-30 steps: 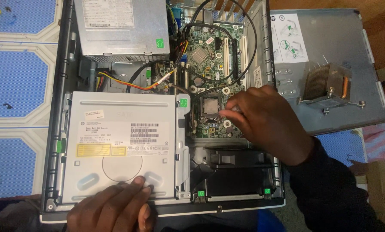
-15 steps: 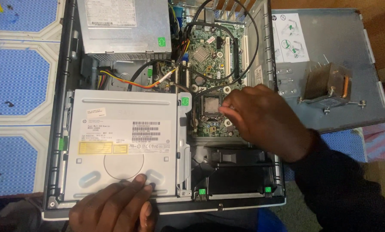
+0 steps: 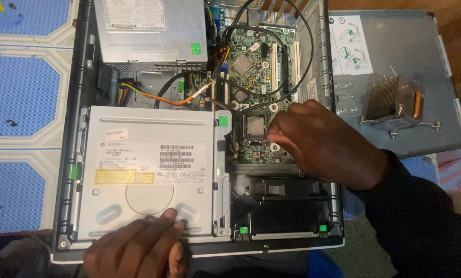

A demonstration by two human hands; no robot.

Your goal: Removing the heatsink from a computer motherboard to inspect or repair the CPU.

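Seen from above: an open desktop computer case (image 3: 65,154) lying flat, taken here as the landmark. Left of the case, a blue-and-cream patterned mat (image 3: 19,98). Inside the case at its upper left, a grey metal power supply box (image 3: 150,31) bearing a small green arrow tab. Below that, filling the case's lower left, a silver optical drive (image 3: 148,175) with white labels and a yellow strip. Resting on the near edge of that drive, at the bottom of the case, the left hand (image 3: 138,249), fingers (image 3: 163,219) spread flat and pressed on the metal, closed on nothing. Between power supply and drive, a bundle of yellow, red and orange wires (image 3: 153,98) running toward the case's middle. In the upper middle of the case, a green motherboard (image 3: 256,62) crossed by looping black cables (image 3: 297,51). Just below, near the case's centre, a bare square processor (image 3: 254,125) in its socket. Directly right of the processor, the right hand (image 3: 328,144), fingertips (image 3: 274,136) drawn together over the socket's right edge; whether anything is pinched between them cannot be told. Below the hand, in the case's lower right, a black fan shroud (image 3: 287,206) with green clips. Right of the case, the removed grey side panel (image 3: 390,62) lying flat, with a finned metal heatsink (image 3: 393,100) sitting on it, well apart from the hand.
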